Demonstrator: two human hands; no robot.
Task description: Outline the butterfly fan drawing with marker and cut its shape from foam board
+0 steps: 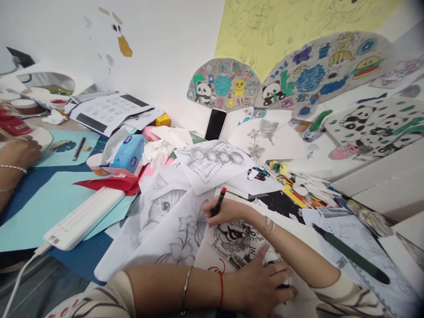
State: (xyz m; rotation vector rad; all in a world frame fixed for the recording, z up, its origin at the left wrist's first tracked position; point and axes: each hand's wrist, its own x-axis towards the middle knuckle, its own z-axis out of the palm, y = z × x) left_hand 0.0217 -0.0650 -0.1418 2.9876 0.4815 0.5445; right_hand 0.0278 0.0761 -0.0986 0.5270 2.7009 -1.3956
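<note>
My right hand (230, 211) is closed round a dark marker (219, 202) with a red end pointing up. Its tip is hidden by my fingers, near the upper left edge of a sheet with a black ink drawing (233, 236) of an eye and letters. Lower on that same sheet, my left hand (265, 282) lies flat with its fingers spread, covering part of the drawing. A pencil drawing of flowers (182, 247) sits just to the left, partly over a drawing of a cat's face (164, 205).
Behind lie a drawing of round shapes (215, 161), a phone (216, 124) and a tissue pack (124, 152). A white power strip (84, 216) stands at left, near another person's hand (21, 152). A dark green pen (351, 254) lies at right.
</note>
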